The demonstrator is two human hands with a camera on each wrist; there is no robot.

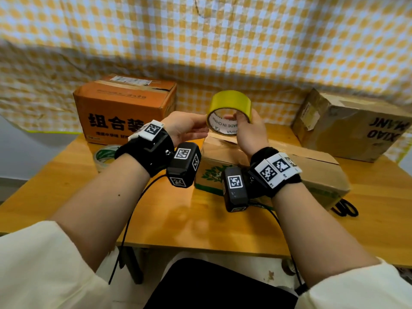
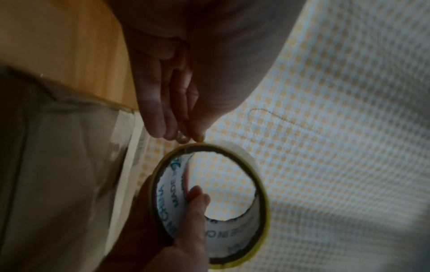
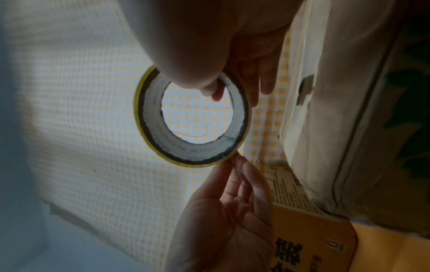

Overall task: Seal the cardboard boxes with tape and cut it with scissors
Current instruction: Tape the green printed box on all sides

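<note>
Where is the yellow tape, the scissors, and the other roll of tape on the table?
yellow tape (image 1: pixel 231 101): head view, on its yellow outer band.
scissors (image 1: pixel 346 209): head view, on the black handle loops beside the box.
other roll of tape (image 1: pixel 104 155): head view, on its rim by the left wrist.

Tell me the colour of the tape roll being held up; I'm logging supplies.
Yellow, with a white printed core; the tape roll shows best in the head view.

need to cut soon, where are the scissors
In the head view, the scissors lie on the table's right side, handles poking out from behind the near box.
</note>
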